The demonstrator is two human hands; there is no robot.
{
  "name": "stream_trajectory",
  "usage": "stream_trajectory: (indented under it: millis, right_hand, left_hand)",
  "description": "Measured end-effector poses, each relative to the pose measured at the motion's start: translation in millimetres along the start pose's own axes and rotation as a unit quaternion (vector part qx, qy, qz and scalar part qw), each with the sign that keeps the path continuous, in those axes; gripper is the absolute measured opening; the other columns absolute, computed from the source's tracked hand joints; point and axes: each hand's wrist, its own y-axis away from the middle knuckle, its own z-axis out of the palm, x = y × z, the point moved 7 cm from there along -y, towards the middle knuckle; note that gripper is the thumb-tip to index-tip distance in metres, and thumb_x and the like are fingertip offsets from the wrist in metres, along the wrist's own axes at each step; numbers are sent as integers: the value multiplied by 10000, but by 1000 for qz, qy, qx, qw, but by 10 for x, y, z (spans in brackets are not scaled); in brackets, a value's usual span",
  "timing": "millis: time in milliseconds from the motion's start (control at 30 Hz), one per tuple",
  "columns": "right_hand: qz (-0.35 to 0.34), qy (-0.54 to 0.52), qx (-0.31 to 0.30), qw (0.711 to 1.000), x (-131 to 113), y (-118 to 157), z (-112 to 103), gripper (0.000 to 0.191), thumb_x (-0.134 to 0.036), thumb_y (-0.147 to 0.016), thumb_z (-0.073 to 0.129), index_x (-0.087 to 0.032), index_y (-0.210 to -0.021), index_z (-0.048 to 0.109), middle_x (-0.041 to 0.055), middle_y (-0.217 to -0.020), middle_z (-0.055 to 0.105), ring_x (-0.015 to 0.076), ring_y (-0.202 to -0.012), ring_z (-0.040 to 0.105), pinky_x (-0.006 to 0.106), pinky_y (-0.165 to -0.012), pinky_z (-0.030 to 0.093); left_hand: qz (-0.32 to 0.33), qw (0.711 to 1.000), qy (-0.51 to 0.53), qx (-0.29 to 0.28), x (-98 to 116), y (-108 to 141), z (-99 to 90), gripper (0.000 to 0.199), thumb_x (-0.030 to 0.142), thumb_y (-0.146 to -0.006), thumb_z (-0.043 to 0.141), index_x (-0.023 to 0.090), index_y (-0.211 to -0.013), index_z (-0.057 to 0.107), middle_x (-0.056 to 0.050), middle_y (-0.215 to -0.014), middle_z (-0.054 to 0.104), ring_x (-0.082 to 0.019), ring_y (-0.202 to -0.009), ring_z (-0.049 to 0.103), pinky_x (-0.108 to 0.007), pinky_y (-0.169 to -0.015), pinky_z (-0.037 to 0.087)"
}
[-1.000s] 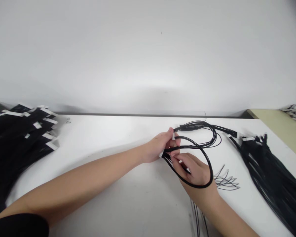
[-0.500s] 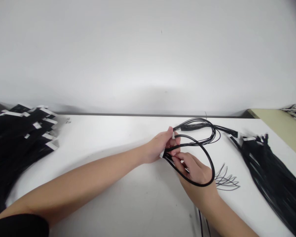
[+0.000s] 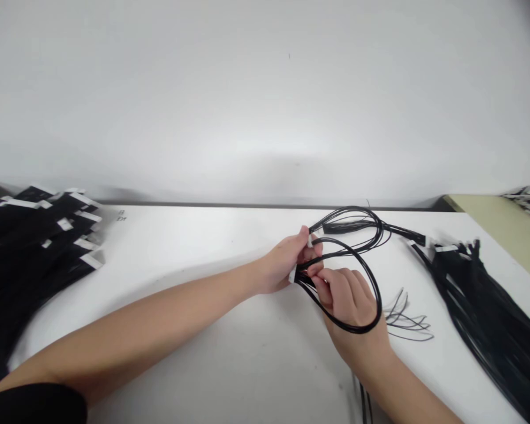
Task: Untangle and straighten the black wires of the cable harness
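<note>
While the white worktop [image 3: 194,359] is flanked by a pile of black cables w/ white tags [image 3: 26,282] on the L and a black cable bundle [image 3: 499,324] on the R, the coiled black cable [image 3: 357,330] is held up approx. R of centre, one loop passing over the R hand [image 3: 348,300]. By that hand, strands are apparently pinched betw. thumb & forefinger; exactly which can't be told. By the L hand [image 3: 287,259] the coil's near end is grasped; firm but not crushing is best, so turns don't slip. Turns should be evened w/o twisting, and the loop lifted clear before any pull. The thin wire ends [image 3: 406,321] should be watched for snags, and the white tag [image 3: 292,274] left uncreased.
</note>
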Motion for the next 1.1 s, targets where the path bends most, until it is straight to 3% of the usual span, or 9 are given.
stream_trajectory:
  millis: [200, 300, 367, 467, 567, 700, 800, 1000, 1100]
  right_hand:
    - [82, 12, -3, 997, 142, 22, -61, 142, -344, -895, 570, -221, -824, 565, -33, -530, 528, 125, -458, 478, 258, -452, 292]
    - [156, -92, -56, 982, 283, 29, -56, 224, -436, -849, 600, -229, -787, 544, -68, -472, 397, 97, -407, 374, 234, -430, 270]
    - [223, -222, -108, 943, 383, 41, -25, 268, -464, -815, 620, -226, -726, 534, -77, -472, 300, 87, -410, 294, 224, -417, 252]
    - [323, -385, -140, 853, 509, 67, -39, 276, -442, -769, 666, -213, -675, 545, -62, -508, 294, 94, -462, 287, 226, -421, 239]
    - [404, -471, -106, 777, 639, 91, -124, 220, -387, -713, 726, -211, -734, 596, -56, -535, 345, 87, -483, 297, 221, -445, 286]
    - [459, -581, -59, 669, 768, 121, -158, 202, -408, -744, 691, -255, -853, 619, -86, -498, 243, 77, -436, 223, 313, -566, 455]
    - [458, -623, -55, 632, 837, 105, -135, 220, -437, -725, 681, -271, -802, 558, -80, -492, 215, 101, -422, 260, 364, -563, 479]
    - [456, -651, -61, 604, 847, 89, -92, 241, -438, -705, 667, -279, -765, 496, -68, -509, 208, 118, -410, 269, 369, -521, 458]
    - [451, -705, -57, 544, 777, 84, -88, 162, -360, -754, 668, -275, -783, 533, -62, -535, 231, 105, -428, 264, 345, -558, 472]
  left_hand:
    - [-15, 1000, -21, 1, -17, 19, -17, 523, 684, -856, 342, 186, -761, 469, 47, -492, 398, -103, -475, 408, -220, -508, 413]
    - [-17, 1000, -20, -1, -22, 14, -24, 526, 693, -848, 352, 188, -761, 469, 42, -495, 419, -107, -481, 430, -238, -529, 445]
    - [-19, 1000, -17, -5, -28, 6, -24, 520, 698, -834, 378, 191, -765, 469, 42, -498, 418, -113, -478, 440, -234, -497, 444]
    - [-14, 1000, -11, -23, -28, -7, -16, 516, 699, -826, 391, 193, -768, 466, 44, -499, 409, -113, -456, 428, -223, -446, 430]
    - [-14, 999, -1, -46, -42, -17, -13, 499, 677, -846, 377, 192, -771, 463, 39, -507, 426, -101, -436, 412, -212, -433, 415]
    - [-15, 998, 10, -58, -55, -30, -24, 483, 647, -872, 358, 186, -784, 472, 29, -533, 446, -96, -438, 418, -200, -424, 387]
    - [-16, 998, 13, -53, -49, -34, -28, 480, 639, -877, 352, 184, -781, 466, 29, -543, 445, -89, -424, 401, -198, -413, 364]
    - [-22, 997, -1, -68, -51, -33, -13, 500, 650, -880, 316, 181, -792, 462, 25, -564, 450, -90, -425, 408, -203, -425, 350]
    - [-19, 998, -5, -67, -57, -44, -21, 488, 637, -893, 304, 182, -798, 452, 30, -585, 443, -90, -425, 415, -207, -424, 345]
